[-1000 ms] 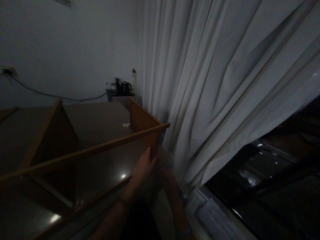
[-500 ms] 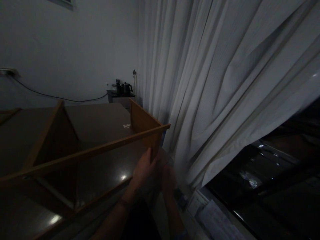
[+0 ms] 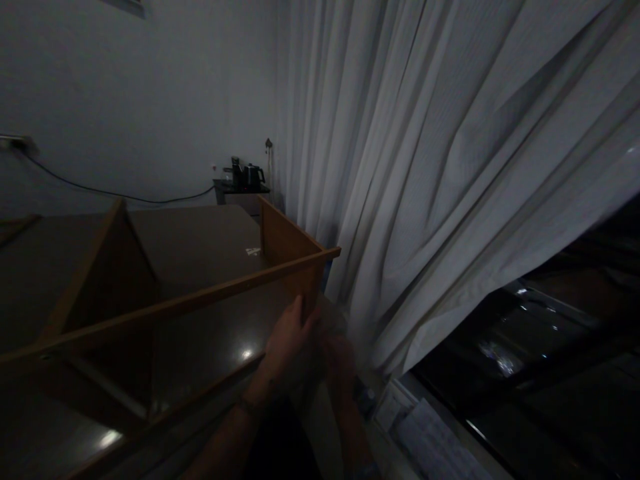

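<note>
The room is very dim. My left hand [image 3: 287, 337] reaches forward at the near right corner of a brown desk [image 3: 200, 320], its fingers up against the end of the wooden divider panel [image 3: 295, 250]. My right hand [image 3: 337, 360] is just to its right, beside the desk corner and close to the white curtain [image 3: 450, 167]. Both hands seem to be on a faint, translucent thing between them that I cannot make out. Their fingers look curled, but darkness hides the detail.
Wooden partitions [image 3: 100, 267] split the desk into bays. A small side table with a kettle [image 3: 247, 177] stands by the far wall. A cable [image 3: 115, 195] runs along the wall. Papers [image 3: 430, 440] lie low on the right, beside a dark glossy surface [image 3: 525, 347].
My right hand has moved up toward the desk corner and nearer to my left hand. My left hand stays at the divider's end. The view has barely shifted.
</note>
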Available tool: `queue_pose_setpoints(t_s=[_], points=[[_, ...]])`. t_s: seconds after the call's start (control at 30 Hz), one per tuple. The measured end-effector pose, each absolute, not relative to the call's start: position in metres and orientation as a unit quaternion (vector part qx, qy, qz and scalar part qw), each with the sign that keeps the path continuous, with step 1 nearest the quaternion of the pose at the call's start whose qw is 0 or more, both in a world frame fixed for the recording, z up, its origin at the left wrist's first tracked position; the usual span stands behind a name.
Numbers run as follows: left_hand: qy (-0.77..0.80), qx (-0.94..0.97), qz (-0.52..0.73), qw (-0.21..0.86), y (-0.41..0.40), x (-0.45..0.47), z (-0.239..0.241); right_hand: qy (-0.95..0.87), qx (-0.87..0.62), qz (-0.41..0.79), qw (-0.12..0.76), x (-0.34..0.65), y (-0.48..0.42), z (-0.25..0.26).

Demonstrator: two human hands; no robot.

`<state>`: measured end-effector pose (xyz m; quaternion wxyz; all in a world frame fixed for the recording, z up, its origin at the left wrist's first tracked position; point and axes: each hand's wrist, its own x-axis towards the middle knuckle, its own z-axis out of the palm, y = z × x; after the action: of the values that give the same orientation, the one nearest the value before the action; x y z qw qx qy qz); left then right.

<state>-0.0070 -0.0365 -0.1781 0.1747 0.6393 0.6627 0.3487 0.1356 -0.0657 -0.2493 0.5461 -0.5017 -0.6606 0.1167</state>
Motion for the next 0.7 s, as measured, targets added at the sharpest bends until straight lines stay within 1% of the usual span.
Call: queue_pose_setpoints(t_s=[0.1,0.17,0.23,0.3,0.4,0.5,0.6,0.7], points=[[0.66,0.641,0.351,0.174,-0.036,-0.007,-0.178,-0.641,-0.53,0.11,0.544,0.133,-0.067,-0.245],[0.658,0.642,0.352,0.174,-0.036,-0.007,-0.179,-0.622,-0.551,0.156,0.534,0.13,-0.069,-0.241],[0.658,0.643,0.351,0.174,-0.035,-0.008,-0.18,-0.599,-0.557,0.226,0.53,0.126,-0.07,-0.237],[0.657,0.645,0.349,0.174,-0.035,-0.008,-0.181,-0.572,-0.546,0.284,0.542,0.123,-0.072,-0.234],[0.66,0.644,0.347,0.173,-0.034,-0.008,-0.181,-0.546,-0.522,0.33,0.566,0.119,-0.073,-0.233],[0.666,0.64,0.348,0.162,-0.035,-0.007,-0.181,-0.538,-0.503,0.363,0.57,0.114,-0.072,-0.233],[0.669,0.642,0.343,0.151,-0.037,-0.007,-0.181,-0.535,-0.501,0.376,0.567,0.11,-0.07,-0.232],[0.667,0.65,0.339,0.132,-0.037,-0.007,-0.18,-0.55,-0.504,0.352,0.565,0.111,-0.069,-0.233]])
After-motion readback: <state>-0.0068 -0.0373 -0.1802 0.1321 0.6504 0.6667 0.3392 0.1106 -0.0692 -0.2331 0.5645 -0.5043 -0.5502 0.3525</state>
